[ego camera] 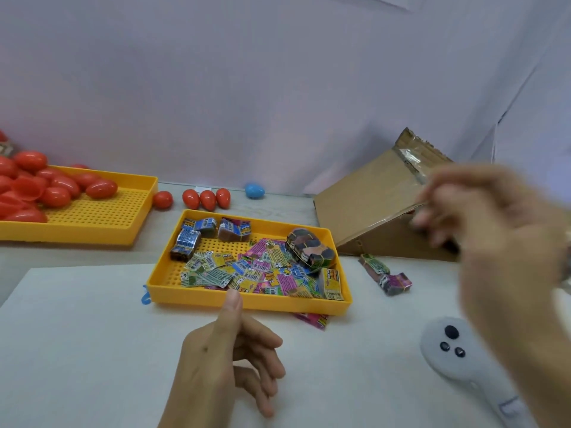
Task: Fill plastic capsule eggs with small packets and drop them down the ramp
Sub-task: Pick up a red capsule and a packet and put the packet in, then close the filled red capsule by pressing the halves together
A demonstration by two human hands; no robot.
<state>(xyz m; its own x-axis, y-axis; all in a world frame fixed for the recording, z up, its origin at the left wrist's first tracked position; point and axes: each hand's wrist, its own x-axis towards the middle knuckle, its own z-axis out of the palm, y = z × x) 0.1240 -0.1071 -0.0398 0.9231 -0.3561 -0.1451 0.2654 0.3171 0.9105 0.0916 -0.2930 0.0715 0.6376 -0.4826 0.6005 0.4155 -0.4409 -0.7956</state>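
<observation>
Open tabletop near-left

Far side is blocked — packet tray (247,299) centre, egg tray (92,233) left, cardboard ramp (370,205) right.

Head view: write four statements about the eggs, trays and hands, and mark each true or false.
1. The blue egg lies on the table behind the packet tray. True.
2. The left hand grips a red egg. False: it holds nothing, its fingers loosely curled in front of the tray.
3. Four red eggs lie on the table between the two trays. True.
4. The right hand rests in the egg tray. False: it is raised and blurred by the cardboard ramp.
</observation>
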